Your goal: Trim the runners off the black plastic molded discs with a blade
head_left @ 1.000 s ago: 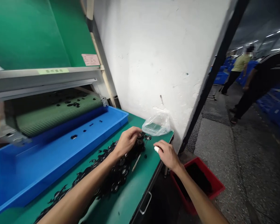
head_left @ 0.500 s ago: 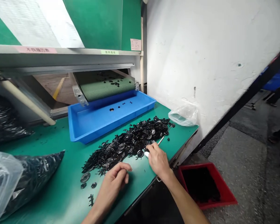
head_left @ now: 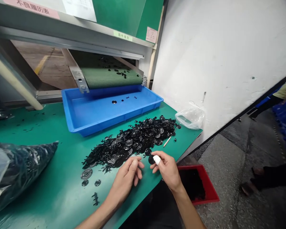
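Observation:
Between the thumb and fingers of my right hand (head_left: 166, 168) is a round black part (head_left: 152, 159), held just above the table's front edge. White tape wraps that thumb. My left hand (head_left: 127, 175) hovers to the left of it, fingers loosely curled and apart, with nothing visible in them. A long heap of small black parts (head_left: 133, 140) lies on the green table (head_left: 62, 190) beyond both hands. Several loose pieces, among them a ringed disc (head_left: 86, 173) and a branched piece (head_left: 95, 198), lie left of my left hand.
A blue tray (head_left: 97, 127) stands below a green conveyor belt (head_left: 112, 74). A white pen-like tool (head_left: 167, 142) and a clear bag (head_left: 192, 117) lie right. Filled bag (head_left: 26, 168) at left. Red bin (head_left: 208, 190) on the floor. People's legs (head_left: 271, 178) show far right.
My right hand has lifted from the heap's edge with a round black part in its fingers. My left hand has moved slightly right and its fingers have loosened. The view has shifted.

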The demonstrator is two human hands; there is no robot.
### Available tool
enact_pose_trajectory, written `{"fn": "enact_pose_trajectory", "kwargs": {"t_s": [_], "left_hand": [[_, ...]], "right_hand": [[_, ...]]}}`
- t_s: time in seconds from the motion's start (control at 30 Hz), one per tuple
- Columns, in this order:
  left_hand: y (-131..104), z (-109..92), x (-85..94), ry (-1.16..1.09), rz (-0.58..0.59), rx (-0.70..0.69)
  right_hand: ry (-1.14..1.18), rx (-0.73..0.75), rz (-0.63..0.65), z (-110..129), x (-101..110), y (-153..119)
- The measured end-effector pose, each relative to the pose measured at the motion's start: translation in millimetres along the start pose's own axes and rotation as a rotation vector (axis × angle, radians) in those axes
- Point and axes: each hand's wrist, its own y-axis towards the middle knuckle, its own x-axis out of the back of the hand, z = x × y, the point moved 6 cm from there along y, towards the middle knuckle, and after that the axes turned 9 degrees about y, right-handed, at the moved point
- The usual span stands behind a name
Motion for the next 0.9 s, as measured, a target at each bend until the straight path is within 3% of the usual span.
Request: {"fn": "enact_pose_trajectory", "kwargs": {"t_s": [0.17,0.27,0.4,0.53,0.77,0.9], "left_hand": [[2,1,-2.5,-0.009,0.099,0.04],[2,5,-3.1,-0.088,0.065,0.064],[-3,7,-1.1,-0.17,-0.041,0.111],[-15,1,6.5,-0.076,-0.03,0.166],[-42,9,23.9,0.149,0.105,0.167],[-46,21,26.2,0.188,0.105,0.092]], "right_hand": [[0.239,0.014,0.191,14,-27,-19],[0.235,0.055,0.242,18,-35,-25],[0.043,0.15,0.12,17,-35,-31],[-0.028,0.231,0.053,17,-33,-37],[0.123,0.21,0.441,33,-51,-53],[0.308,0.028,0.429,21,-62,-52]]}}
